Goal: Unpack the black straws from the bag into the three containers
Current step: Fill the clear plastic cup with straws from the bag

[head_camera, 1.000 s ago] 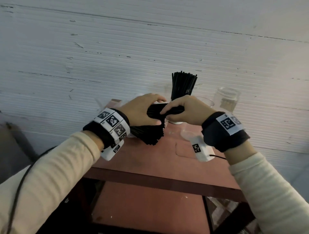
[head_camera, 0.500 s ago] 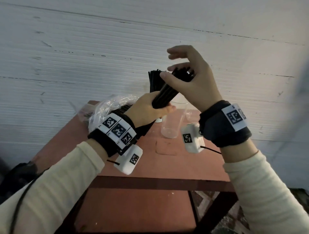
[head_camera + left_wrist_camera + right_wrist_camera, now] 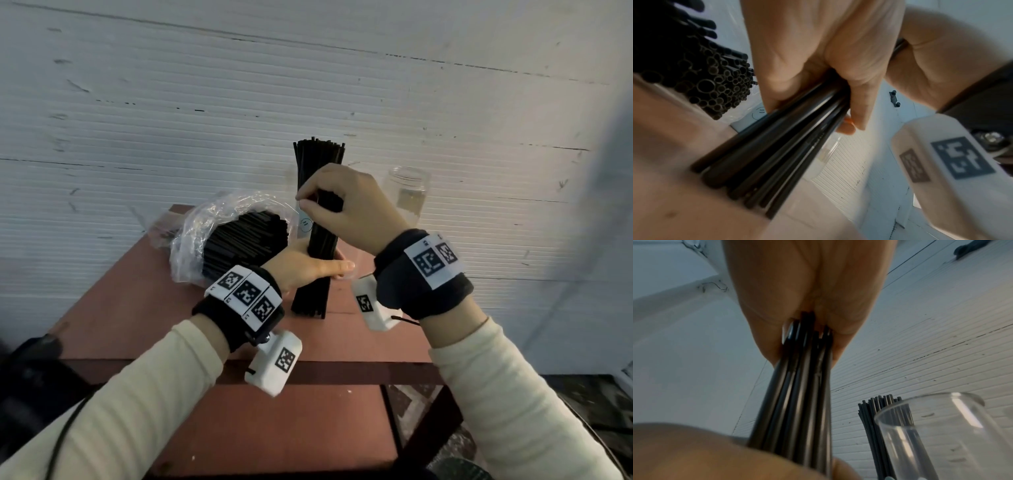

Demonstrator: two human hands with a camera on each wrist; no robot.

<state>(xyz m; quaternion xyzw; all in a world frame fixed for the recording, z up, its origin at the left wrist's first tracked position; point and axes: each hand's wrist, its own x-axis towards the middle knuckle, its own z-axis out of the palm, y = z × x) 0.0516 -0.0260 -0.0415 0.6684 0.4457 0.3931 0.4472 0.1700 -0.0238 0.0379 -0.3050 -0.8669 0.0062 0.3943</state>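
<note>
I hold a bundle of black straws (image 3: 312,291) (image 3: 777,154) (image 3: 797,402) upright, its lower ends on the red table (image 3: 137,308). My left hand (image 3: 305,269) (image 3: 838,81) grips its middle. My right hand (image 3: 342,205) (image 3: 807,305) grips its top. To the left lies the clear plastic bag (image 3: 191,240), with many black straws (image 3: 246,236) (image 3: 715,78) inside. Behind my hands a white container (image 3: 304,224) holds standing straws (image 3: 318,161) (image 3: 879,410). A clear cup (image 3: 941,434) stands near my right wrist. A glass jar (image 3: 409,192) is at the back right.
The table stands against a white ribbed wall (image 3: 205,102). Its front edge (image 3: 342,371) lies under my wrists, with a lower red shelf (image 3: 274,428) below. Bare tabletop shows in front of the bag, on the left.
The bundle has come down from a raised, tilted hold and now stands upright on the table. My right hand dropped with it and closed round its top.
</note>
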